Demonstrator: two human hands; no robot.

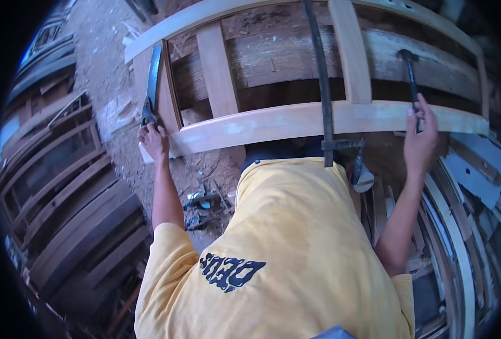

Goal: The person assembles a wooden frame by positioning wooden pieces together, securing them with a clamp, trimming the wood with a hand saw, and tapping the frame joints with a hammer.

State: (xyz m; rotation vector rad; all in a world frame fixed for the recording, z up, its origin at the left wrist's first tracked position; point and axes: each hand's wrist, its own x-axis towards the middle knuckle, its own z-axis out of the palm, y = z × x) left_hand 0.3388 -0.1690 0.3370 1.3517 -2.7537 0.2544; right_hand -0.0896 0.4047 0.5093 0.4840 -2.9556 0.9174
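Observation:
A pale wooden frame (256, 125) with several crosspieces lies across in front of me. My left hand (154, 141) is closed over its near left corner. Just beyond those fingertips, a tool with a long bluish metal blade (155, 70) and a dark handle lies on the end panel; the fingers come up to its handle. My right hand (421, 135) is wrapped around the handle of a hammer (412, 70), its head above the open right part of the frame. A long dark bar clamp (321, 73) spans the frame between my hands, its screw end near my waist.
Heavy weathered timber (278, 56) lies beneath the frame. Curved wooden pieces (64, 198) are stacked at the left, and more long strips (454, 226) at the right. A blue-and-dark tool (200, 200) sits on the dirt floor (100, 73) near my left side.

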